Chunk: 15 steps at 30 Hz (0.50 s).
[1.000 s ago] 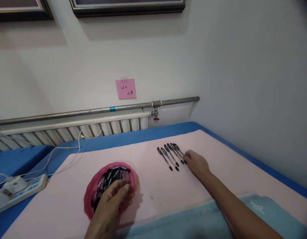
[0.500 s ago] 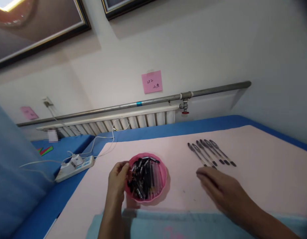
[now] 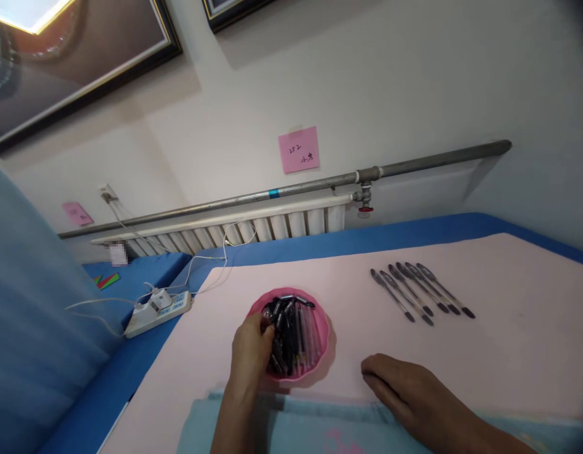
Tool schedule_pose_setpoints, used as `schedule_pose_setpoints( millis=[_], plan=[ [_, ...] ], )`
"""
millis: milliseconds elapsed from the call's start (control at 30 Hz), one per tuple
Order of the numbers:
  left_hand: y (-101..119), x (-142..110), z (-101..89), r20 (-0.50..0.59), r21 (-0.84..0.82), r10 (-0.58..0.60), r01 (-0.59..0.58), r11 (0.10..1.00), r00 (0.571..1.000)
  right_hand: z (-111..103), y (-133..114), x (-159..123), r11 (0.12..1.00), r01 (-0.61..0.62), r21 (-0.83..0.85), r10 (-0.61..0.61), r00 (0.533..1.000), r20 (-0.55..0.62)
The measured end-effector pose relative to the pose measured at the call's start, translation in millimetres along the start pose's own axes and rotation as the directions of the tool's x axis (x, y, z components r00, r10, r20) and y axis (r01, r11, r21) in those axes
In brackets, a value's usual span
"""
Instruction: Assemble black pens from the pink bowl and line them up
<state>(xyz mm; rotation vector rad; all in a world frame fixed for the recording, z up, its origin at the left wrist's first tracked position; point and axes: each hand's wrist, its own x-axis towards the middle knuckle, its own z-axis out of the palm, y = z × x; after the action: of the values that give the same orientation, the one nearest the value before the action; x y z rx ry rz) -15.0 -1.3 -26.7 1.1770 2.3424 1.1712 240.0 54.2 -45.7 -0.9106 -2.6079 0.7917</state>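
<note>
Your left hand (image 3: 252, 347) reaches over the near-left rim of the pink scalloped bowl (image 3: 323, 328), its bent fingertips among the black pen parts (image 3: 286, 334) that lie there beside clear pen tubes (image 3: 310, 334); whether they grip one you cannot tell. Your right hand (image 3: 409, 391) is loosely curled above the pink-covered worktop (image 3: 351, 302), to the right of the bowl, its fingertips too hidden to show whether anything is held. Beyond it, well apart from the bowl, six pens (image 3: 423, 286) lie side by side in a slanted row.
</note>
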Motion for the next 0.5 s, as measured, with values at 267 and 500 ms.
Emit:
schedule_pose_setpoints(
  millis=[267,500],
  plan=[
    [27.0,-18.4,27.7,0.156,0.064,0.165,-0.177,0.982,0.974,0.7,-0.1,0.7,1.0,-0.006,-0.006,0.006,0.999,0.032],
    [22.7,-17.9,20.3,0.057,0.171,0.144,-0.152,0.974,0.988,0.6,-1.1,-0.2,1.0,-0.005,-0.023,0.006,0.999,0.038]
  ],
)
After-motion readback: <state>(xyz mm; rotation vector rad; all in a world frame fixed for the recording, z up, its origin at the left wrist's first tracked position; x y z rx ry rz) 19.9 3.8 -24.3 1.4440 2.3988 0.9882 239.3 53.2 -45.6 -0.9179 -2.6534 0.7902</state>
